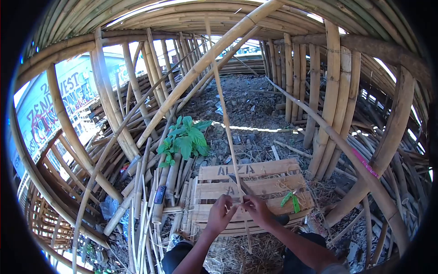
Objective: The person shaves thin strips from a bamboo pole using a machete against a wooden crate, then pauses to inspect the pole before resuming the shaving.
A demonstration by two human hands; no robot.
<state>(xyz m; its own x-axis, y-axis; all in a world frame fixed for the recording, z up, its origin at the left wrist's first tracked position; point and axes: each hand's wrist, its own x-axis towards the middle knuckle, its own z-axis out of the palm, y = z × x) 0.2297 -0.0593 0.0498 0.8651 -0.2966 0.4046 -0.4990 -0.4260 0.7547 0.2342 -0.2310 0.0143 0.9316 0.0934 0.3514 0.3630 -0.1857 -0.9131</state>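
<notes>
Both hands are near the front of a slatted wooden crate marked with dark letters. A long thin bamboo strip rises upright from between them, its lower end reaching below the crate's front. My left hand is closed, fingertips pinched at the strip's left side. My right hand is closed round the strip from the right. A dark blade lies slanted behind the fingers, and a dark handle shows beside my right wrist. Whether the right hand also touches this tool is hidden.
Bright green pieces lie on the crate's right side. A leafy plant grows beyond its left. Bamboo poles are piled at the left, with a phone-like object on them. A long slanting pole crosses the right side.
</notes>
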